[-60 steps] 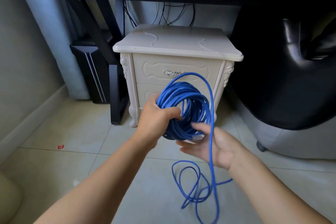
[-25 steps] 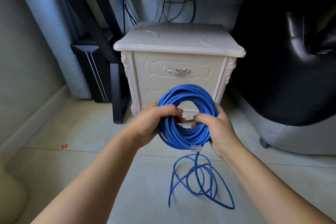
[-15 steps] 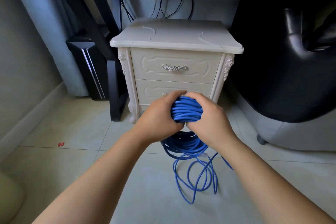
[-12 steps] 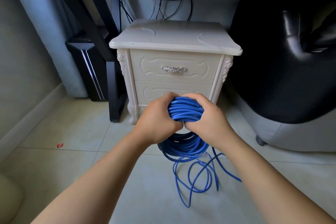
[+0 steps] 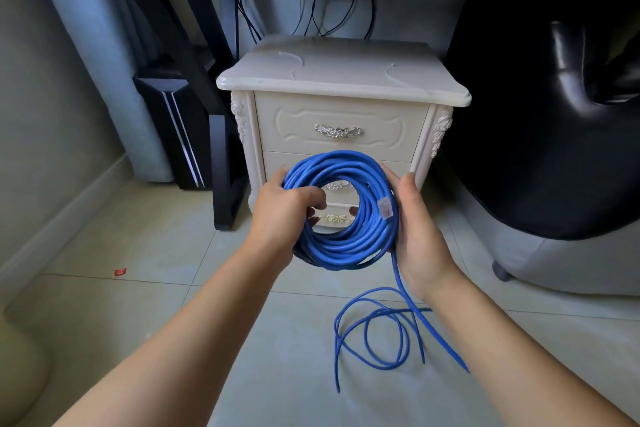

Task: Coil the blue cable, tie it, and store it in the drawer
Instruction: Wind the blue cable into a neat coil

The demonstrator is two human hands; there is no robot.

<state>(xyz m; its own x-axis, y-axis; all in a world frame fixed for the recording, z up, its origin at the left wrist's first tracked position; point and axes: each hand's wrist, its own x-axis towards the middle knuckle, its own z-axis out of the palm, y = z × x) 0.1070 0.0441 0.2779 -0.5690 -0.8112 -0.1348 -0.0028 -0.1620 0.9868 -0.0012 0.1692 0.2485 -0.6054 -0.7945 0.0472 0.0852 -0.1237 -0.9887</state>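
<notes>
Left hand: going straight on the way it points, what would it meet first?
The left hand grips the blue cable coil; beyond it, the nightstand's lower drawer front looks likely to come first, though depth is unclear.

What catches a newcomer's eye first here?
The blue cable coil, held upright at centre, with the left hand gripping its left side and the right hand wrapped round its right. Its loose tail loops on the tiled floor below. Behind stands a cream nightstand, top drawer closed.

Coil [image 5: 346,246] before nightstand [image 5: 339,80], tail [image 5: 405,291] on floor [image 5: 173,288] beneath, perhaps a chair [image 5: 536,149] at right
</notes>
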